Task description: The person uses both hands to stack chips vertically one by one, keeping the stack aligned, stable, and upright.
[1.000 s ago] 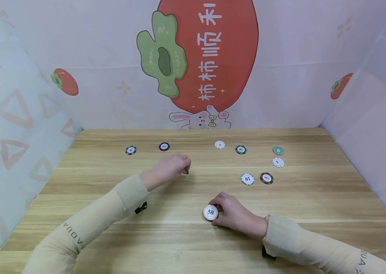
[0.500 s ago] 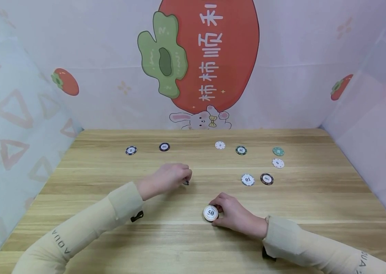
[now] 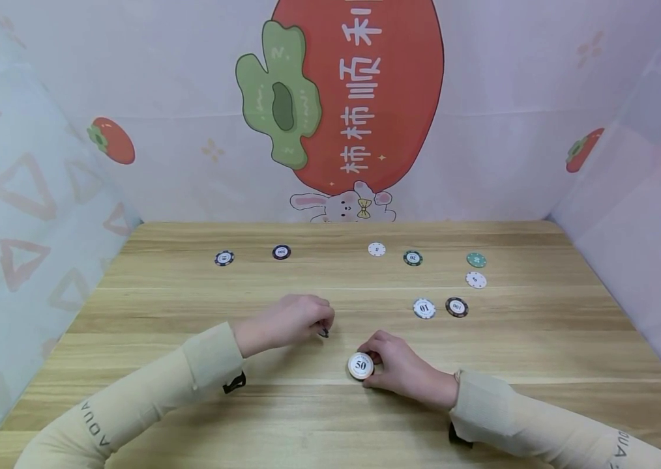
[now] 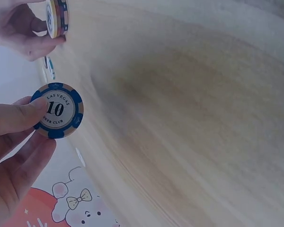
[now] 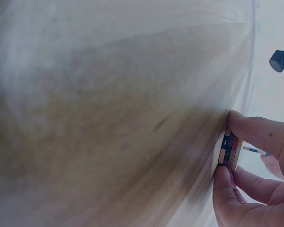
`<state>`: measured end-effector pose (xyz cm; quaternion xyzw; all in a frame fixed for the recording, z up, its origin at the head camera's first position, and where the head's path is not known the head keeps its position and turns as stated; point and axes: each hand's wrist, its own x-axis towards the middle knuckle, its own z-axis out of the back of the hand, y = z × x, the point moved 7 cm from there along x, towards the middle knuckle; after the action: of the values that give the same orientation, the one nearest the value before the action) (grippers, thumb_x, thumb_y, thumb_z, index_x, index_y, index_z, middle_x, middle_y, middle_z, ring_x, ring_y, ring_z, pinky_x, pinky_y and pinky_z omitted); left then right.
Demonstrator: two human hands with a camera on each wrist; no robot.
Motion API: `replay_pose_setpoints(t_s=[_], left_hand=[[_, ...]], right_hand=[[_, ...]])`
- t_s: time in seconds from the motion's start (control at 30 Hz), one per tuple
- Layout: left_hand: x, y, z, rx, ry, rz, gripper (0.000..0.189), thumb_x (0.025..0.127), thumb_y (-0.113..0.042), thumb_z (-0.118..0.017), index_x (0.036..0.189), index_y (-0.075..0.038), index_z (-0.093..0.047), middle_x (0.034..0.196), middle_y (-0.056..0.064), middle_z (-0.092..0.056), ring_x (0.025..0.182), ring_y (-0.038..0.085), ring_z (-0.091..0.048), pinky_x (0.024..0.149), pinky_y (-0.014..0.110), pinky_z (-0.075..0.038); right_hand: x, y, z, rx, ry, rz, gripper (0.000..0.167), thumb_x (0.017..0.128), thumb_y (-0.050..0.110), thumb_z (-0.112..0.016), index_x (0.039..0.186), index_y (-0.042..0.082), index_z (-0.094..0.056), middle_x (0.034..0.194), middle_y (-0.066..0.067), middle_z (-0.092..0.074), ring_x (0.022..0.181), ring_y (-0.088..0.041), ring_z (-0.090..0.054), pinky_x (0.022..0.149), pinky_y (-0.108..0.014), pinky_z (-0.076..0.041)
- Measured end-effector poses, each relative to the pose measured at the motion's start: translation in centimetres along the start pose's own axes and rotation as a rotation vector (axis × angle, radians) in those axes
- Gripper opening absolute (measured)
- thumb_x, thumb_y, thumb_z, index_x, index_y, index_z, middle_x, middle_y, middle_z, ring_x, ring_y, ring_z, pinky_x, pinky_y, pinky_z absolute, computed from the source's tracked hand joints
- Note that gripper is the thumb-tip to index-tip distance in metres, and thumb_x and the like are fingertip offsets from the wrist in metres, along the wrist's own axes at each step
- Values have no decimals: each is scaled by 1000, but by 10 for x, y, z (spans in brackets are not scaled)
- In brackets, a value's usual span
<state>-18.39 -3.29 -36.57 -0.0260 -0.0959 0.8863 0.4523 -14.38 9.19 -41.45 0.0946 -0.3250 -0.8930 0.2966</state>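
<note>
My left hand (image 3: 289, 320) pinches a blue-edged poker chip (image 4: 58, 113) marked 10 between thumb and fingers, above the wooden table. In the head view only a dark sliver of that chip (image 3: 323, 333) shows under the fingertips. Lower and to the right, my right hand (image 3: 403, 368) grips a short stack of poker chips (image 3: 360, 366) by its sides. The top chip is white and reads 50. In the right wrist view the stack (image 5: 230, 150) has layered coloured edges, with thumb on one side and fingers on the other, standing on the table surface.
Loose chips lie flat toward the back: a blue one (image 3: 224, 258), a dark 500 (image 3: 281, 252), a white one (image 3: 376, 249), a dark green 20 (image 3: 412, 258) and a green one (image 3: 476, 260). Nearer are another white one (image 3: 475, 280), a 10 (image 3: 424, 308) and a 100 (image 3: 456, 307).
My left hand has moved toward me with its chip, coming closer to the stack. The right hand and the stack have stayed in place.
</note>
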Motion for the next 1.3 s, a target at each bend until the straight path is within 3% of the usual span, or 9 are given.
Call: replay_pose_setpoints(t_s=[0.5, 0.77, 1.1, 1.3], left_hand=[[1, -3, -8, -189, 53, 47, 16, 76, -1, -67, 75, -16, -61, 74, -9, -59, 69, 3, -52, 64, 20, -45], [2, -2, -14, -333, 84, 135, 16, 76, 0, -68, 73, -14, -61, 71, -9, -57, 67, 3, -51, 62, 19, -45], [4, 2, -25, -521, 72, 183, 14, 73, 5, -69, 74, -7, -62, 69, -1, -61, 64, 3, -53, 60, 17, -46], [3, 6, -33, -644, 105, 278, 10, 74, 1, -70, 77, -4, -62, 70, -2, -59, 65, 5, -52, 58, 19, -46]], right_hand=[[0, -1, 1, -6, -6, -2, 39, 65, 9, -80, 99, 0, -63, 90, -1, -53, 78, -11, -49, 67, -21, -44], [0, -1, 1, -12, -9, 4, 39, 65, 9, -79, 99, 0, -63, 90, -1, -53, 78, -10, -49, 67, -21, -44], [0, -3, 0, -16, -2, -1, 39, 65, 11, -80, 99, 1, -63, 90, 0, -53, 78, -10, -49, 67, -21, -44], [-1, -2, 0, -15, 3, -2, 40, 65, 11, -80, 100, 1, -63, 89, 0, -52, 78, -10, -48, 67, -21, -44]])
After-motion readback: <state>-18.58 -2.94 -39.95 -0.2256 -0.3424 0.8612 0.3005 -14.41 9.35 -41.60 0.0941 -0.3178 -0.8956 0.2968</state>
